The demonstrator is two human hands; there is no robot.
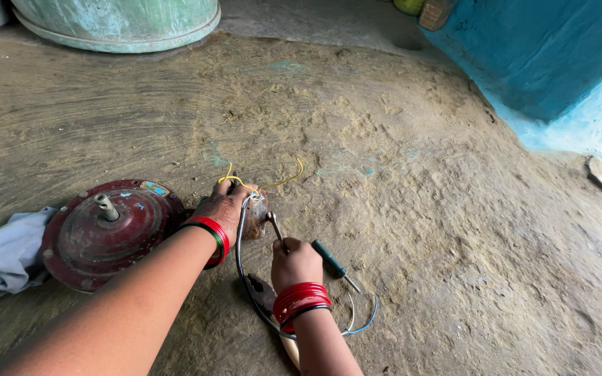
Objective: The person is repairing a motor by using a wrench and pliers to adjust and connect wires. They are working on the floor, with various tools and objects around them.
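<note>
I am looking down at my two hands over a rough, packed-earth floor (398, 209). My left hand (223, 209) is closed around a small brownish part (256, 214) that rests on the floor, with thin yellow wires (283, 181) curling out from under my fingers toward the far side. My right hand (294, 263) is clenched around the handle end of a slim metal tool (275, 227), whose tip reaches up to touch the brownish part. The two hands sit close together, one just behind the other. Red bangles ring both wrists.

A dark cable (242, 257) loops from the part down past my right wrist toward the near edge of the floor. Just right of my right hand lies a green-handled screwdriver (334, 266), flat on the floor, untouched. To the left of my left hand sits a round, dark red metal motor housing (99, 233) with a short shaft standing up from its centre. A pale blue cloth (1, 254) lies against its left side. A large green drum (116, 21) stands at the far left, and a blue wall (545, 56) rises at the far right.
</note>
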